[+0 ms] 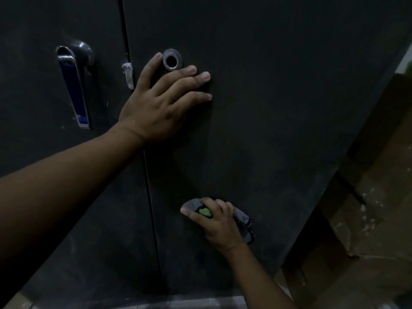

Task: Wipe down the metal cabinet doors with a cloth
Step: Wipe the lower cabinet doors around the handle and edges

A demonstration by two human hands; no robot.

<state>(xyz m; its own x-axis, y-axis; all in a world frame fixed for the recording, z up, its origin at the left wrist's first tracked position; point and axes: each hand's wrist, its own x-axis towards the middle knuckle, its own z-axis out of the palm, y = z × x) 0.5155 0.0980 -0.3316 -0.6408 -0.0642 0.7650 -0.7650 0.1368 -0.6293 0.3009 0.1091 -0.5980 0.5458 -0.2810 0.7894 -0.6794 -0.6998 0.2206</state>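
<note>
Your left hand [160,103]: spread flat on right door [278,108] near inner edge, likely bracing. Your right hand [219,221]: clutches cloth [242,216], pressed lower down.

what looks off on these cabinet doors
The right door shows a bare ring with an open hole, while the left door has a handle. A pale scrap sits at the seam.

cardboard boxes [379,219]: at right, speckled white | tiled floor [200,303]: pale strip along bottom edge
</note>
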